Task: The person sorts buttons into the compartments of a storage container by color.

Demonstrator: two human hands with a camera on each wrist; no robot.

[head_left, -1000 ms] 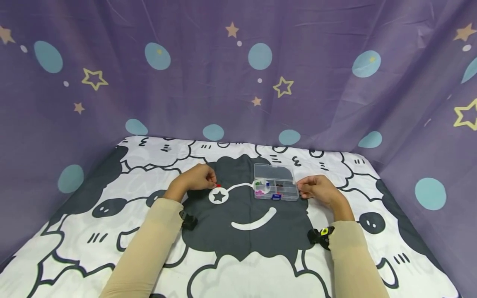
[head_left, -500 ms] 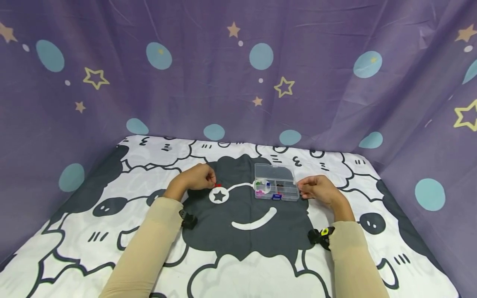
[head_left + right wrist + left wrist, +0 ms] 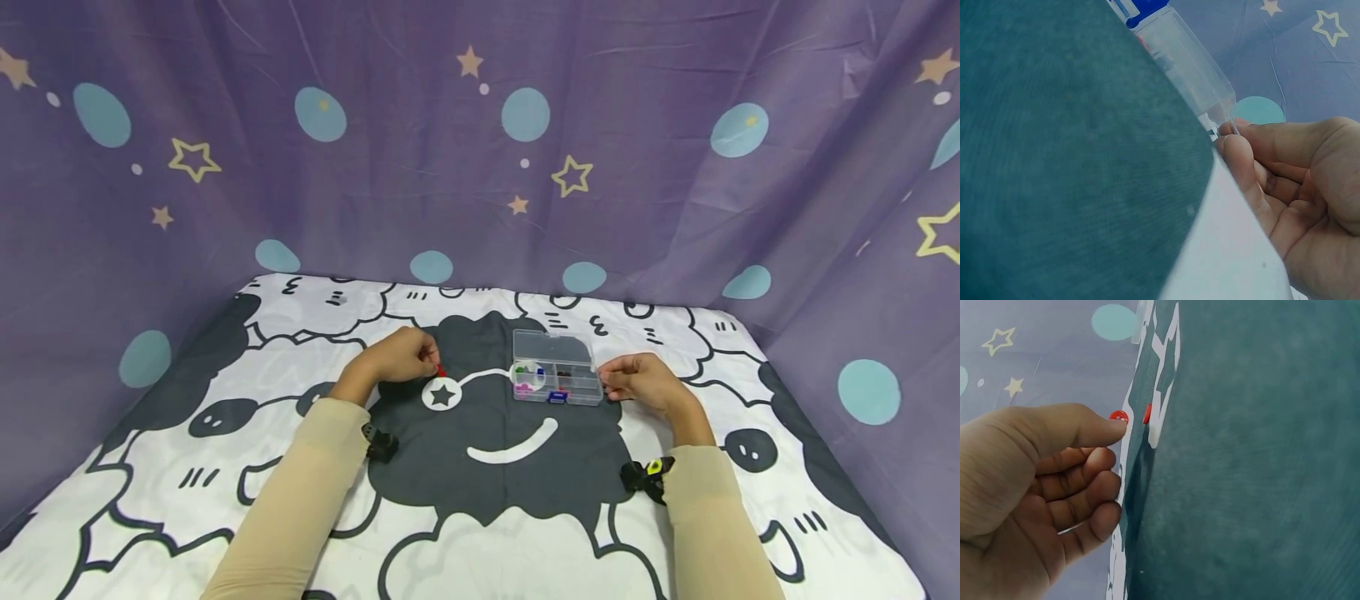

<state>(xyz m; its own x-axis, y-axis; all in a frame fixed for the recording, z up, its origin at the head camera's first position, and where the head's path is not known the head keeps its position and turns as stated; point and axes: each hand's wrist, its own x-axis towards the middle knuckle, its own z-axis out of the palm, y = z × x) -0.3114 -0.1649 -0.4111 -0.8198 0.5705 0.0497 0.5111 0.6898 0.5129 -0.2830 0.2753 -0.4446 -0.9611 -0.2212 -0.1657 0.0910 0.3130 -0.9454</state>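
In the left wrist view, my left hand (image 3: 1035, 481) pinches a red button (image 3: 1119, 415) by the thumb tip, its holes facing the camera. A second red button (image 3: 1147, 414) lies on the dark cloth just beyond the fingertips. Seen from the head, that hand is above the white star circle. My right hand (image 3: 637, 379) pinches the right end of a clear plastic compartment box (image 3: 581, 397). Its lid (image 3: 551, 348) stands raised at the back. Small green, blue, pink and red pieces sit in several compartments.
A printed cloth (image 3: 502, 475) with cartoon sheep covers the table. Behind it hangs a purple curtain (image 3: 420, 167) with stars and blue ovals. A blue latch (image 3: 557, 397) is on the box's front. Black wrist cameras sit at both sleeves.
My left hand has shifted slightly right, and the red at its fingertips is now tilted. My right hand and the box stay in place.
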